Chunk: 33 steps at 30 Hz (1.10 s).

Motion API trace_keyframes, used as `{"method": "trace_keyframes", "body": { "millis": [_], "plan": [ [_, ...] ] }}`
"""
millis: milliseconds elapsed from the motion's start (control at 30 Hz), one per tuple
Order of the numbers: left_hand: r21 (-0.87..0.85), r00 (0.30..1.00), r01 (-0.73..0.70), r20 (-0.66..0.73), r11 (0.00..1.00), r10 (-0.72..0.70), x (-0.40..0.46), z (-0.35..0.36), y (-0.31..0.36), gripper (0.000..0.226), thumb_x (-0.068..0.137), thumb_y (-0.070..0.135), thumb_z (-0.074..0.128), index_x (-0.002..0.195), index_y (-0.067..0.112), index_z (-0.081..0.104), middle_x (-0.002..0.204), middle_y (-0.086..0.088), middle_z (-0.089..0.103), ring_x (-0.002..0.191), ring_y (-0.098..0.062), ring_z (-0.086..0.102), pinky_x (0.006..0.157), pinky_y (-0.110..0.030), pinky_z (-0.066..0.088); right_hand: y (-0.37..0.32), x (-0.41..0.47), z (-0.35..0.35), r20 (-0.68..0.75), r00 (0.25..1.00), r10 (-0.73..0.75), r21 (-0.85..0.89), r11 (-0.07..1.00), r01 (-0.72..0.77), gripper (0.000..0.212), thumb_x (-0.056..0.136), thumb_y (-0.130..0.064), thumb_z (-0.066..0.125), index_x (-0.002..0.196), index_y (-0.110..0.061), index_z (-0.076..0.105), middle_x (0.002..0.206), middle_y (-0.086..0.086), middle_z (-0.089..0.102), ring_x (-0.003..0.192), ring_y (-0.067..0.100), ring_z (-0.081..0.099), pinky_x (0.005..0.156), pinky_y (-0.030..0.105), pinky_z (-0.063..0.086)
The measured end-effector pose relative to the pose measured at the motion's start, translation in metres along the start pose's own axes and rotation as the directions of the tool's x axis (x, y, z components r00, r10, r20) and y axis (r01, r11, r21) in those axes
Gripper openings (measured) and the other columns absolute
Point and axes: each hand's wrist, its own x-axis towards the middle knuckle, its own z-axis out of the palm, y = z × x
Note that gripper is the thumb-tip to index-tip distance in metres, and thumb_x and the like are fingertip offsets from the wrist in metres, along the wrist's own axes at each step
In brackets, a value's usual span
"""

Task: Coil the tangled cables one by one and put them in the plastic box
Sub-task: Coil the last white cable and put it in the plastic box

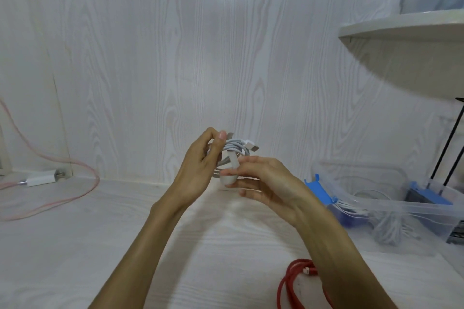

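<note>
Holding white cable coil [234, 152]; both hands

A white cable [234, 152], wound into a small coil, is up in the air at the middle of the frame. A red cable [292, 283] lies at the bottom. The clear plastic box [391, 204], lower right, has white cables inside.

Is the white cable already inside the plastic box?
No, both hands hold the coiled white cable above the table, left of the plastic box.

The right forearm hides part of the red cable [292, 281], which the bottom edge crops.
</note>
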Motion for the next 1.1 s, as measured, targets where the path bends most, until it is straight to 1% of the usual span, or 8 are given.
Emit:
{"method": "trace_keyframes", "body": {
  "millis": [167,333,400,533,600,667,767,1100],
  "plan": [
    [-0.068,0.996,0.091,0.007,0.993,-0.091,0.002,0.001,0.001,0.037,0.096,0.046,0.041,0.079,0.013,0.049,0.06,0.018,0.048,0.058,-0.002,0.043,0.057,-0.014,0.039,-0.01,-0.008,-0.003,-0.028,0.978,-0.206,-0.273,0.943,0.191,0.022,0.085,-0.009,0.062,0.1,-0.024,0.059,0.085,0.003,0.075,0.061,0.015,0.069,0.054,0.021,0.045],
    [-0.13,0.99,0.138,0.03,0.982,-0.135,0.004,0.001,0.002,0.038,0.098,0.041,0.041,0.074,0.013,0.053,0.058,0.016,0.054,0.055,0.001,0.051,0.056,-0.007,0.039,-0.014,-0.009,-0.011,0.182,0.951,-0.25,-0.112,0.955,0.273,0.035,0.1,-0.02,0.035,0.117,-0.01,0.064,0.108,0.004,0.072,0.1,0.016,0.068,0.079,0.024,0.056],
    [-0.149,0.989,0.145,0.041,0.978,-0.141,0.004,0.001,0.002,0.039,0.098,0.041,0.042,0.073,0.013,0.055,0.057,0.014,0.052,0.054,0.001,0.049,0.057,-0.007,0.038,-0.015,-0.01,-0.016,0.226,0.932,-0.283,-0.101,0.945,0.312,0.032,0.098,-0.014,0.039,0.118,-0.009,0.063,0.112,0.005,0.071,0.108,0.015,0.065,0.087,0.027,0.055],
    [-0.14,0.98,0.177,0.12,0.974,-0.161,0.005,0.004,0.002,0.037,0.094,0.047,0.045,0.076,0.016,0.057,0.055,0.012,0.044,0.055,-0.005,0.039,0.053,-0.009,0.031,-0.012,-0.01,-0.024,0.028,0.889,-0.457,-0.281,0.85,0.446,0.018,0.089,-0.008,0.061,0.1,-0.017,0.072,0.087,0.003,0.075,0.075,0.011,0.07,0.061,0.017,0.052],
    [-0.136,0.971,0.197,0.162,0.971,-0.174,0.005,0.007,0.002,0.035,0.094,0.045,0.047,0.073,0.018,0.054,0.053,0.014,0.043,0.051,-0.001,0.039,0.051,-0.007,0.031,-0.008,-0.006,-0.027,-0.109,0.806,-0.582,-0.428,0.759,0.491,0.016,0.087,-0.011,0.065,0.095,-0.02,0.075,0.077,0.001,0.072,0.062,0.007,0.063,0.054,0.017,0.046],
    [-0.143,0.965,0.205,0.193,0.968,-0.176,0.005,0.011,0.002,0.034,0.095,0.04,0.048,0.068,0.02,0.05,0.051,0.017,0.043,0.049,0.002,0.04,0.051,-0.004,0.033,-0.004,-0.001,-0.03,-0.158,0.7,-0.696,-0.607,0.628,0.487,0.014,0.084,-0.017,0.069,0.096,-0.022,0.075,0.081,-0.002,0.065,0.068,0.006,0.059,0.061,0.016,0.047],
    [-0.181,0.948,0.232,0.262,0.956,-0.181,0.005,0.013,0.002,0.033,0.096,0.039,0.048,0.067,0.023,0.045,0.053,0.018,0.04,0.05,0.0,0.037,0.052,-0.007,0.033,0.003,0.004,-0.028,-0.159,0.622,-0.767,-0.677,0.543,0.497,0.015,0.085,-0.019,0.069,0.098,-0.022,0.074,0.093,-0.006,0.065,0.087,0.003,0.061,0.078,0.015,0.047],
    [-0.202,0.903,0.305,0.372,0.931,-0.215,0.004,0.013,0.002,0.032,0.096,0.043,0.042,0.077,0.018,0.035,0.059,0.018,0.034,0.054,-0.002,0.033,0.055,-0.01,0.035,0.013,0.013,-0.021,-0.3,0.679,-0.67,-0.43,0.73,0.531,0.016,0.084,-0.012,0.069,0.099,-0.015,0.074,0.089,-0.002,0.075,0.085,0.008,0.071,0.08,0.021,0.055]
  ]
}}
